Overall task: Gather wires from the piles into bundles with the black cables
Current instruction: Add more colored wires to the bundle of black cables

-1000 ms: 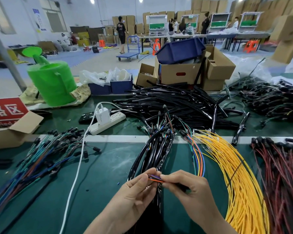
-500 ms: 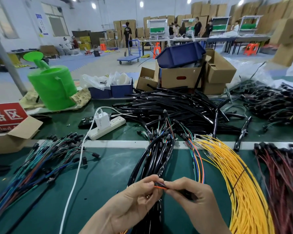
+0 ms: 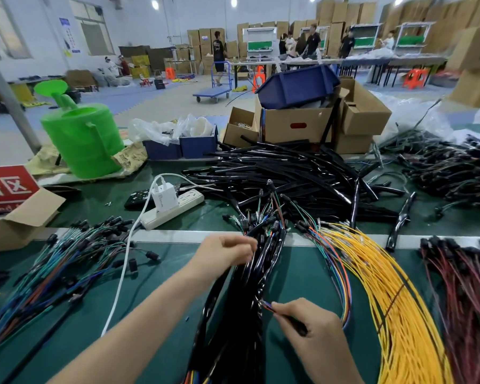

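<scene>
Two hands work the centre lane of the green table mat (image 3: 302, 275). The right hand (image 3: 313, 328) is low and near. Its thumb and forefinger pinch a few thin coloured wire ends (image 3: 267, 304), orange and blue, with the tips poking toward the black cable bundle (image 3: 247, 286). A short black piece also runs under its fingers; can't tell what it is. The ends are probably held there to line them up against a cable.

The left hand (image 3: 225, 252) is further up, fingers curled in, with the tips at the bundle's left edge. Can't tell whether they pinch a strand or only steady the bundle.

The bundle lies lengthwise toward the person. Its sheaths are glossy and smooth, catching the lights, and look limp.

The piles sit in separate colour lanes, likely so each is within reach:
- Yellow wires (image 3: 385, 286) lie right of centre, fanned in an arc, thin and matte, with a dark band across them.
- An orange, blue and green wire bunch (image 3: 341, 273) lies just beside them.
- Dark red wires (image 3: 468, 286) are at far right.
- Teal-blue wires (image 3: 53, 273) are on the left, with black cylindrical caps.

A shiny black tubing heap (image 3: 288, 173) sits behind, with a power strip (image 3: 175, 209) to its left.
</scene>
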